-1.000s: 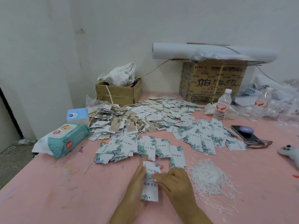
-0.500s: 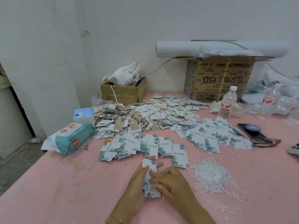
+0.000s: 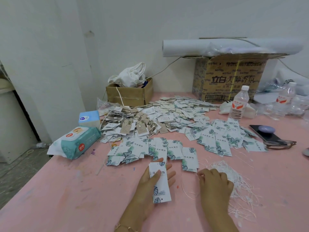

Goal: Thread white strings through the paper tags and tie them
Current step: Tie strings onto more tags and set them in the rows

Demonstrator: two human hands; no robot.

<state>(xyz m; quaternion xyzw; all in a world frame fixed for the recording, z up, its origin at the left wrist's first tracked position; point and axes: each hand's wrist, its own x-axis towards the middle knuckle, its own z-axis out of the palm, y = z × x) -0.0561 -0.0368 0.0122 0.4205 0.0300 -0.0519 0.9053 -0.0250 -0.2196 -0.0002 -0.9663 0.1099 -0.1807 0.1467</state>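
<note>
My left hand (image 3: 147, 185) holds a white paper tag (image 3: 160, 183) with green leaf print flat across its palm, thumb on top. My right hand (image 3: 215, 186) is off to the right at the edge of the loose pile of white strings (image 3: 244, 188), with thumb and forefinger pinched on a thin white string (image 3: 184, 188) that loops over the pink table (image 3: 66, 198). A row of leaf-print tags (image 3: 158, 148) lies just beyond my hands. Another heap of tags (image 3: 217, 139) is at the right.
Brownish tags with strings (image 3: 133, 126) are heaped at the back left. A wipes pack (image 3: 76, 143) and tissue box (image 3: 89, 118) sit by the left table edge. Behind are a small cardboard box (image 3: 130, 96), a large carton (image 3: 230, 79), a water bottle (image 3: 239, 102), a phone (image 3: 265, 133) and glasses (image 3: 280, 144).
My right hand has left the tag and moved right to the string pile. The left hand has kept the tag, now lying flat in the palm. The camera has shifted a little.
</note>
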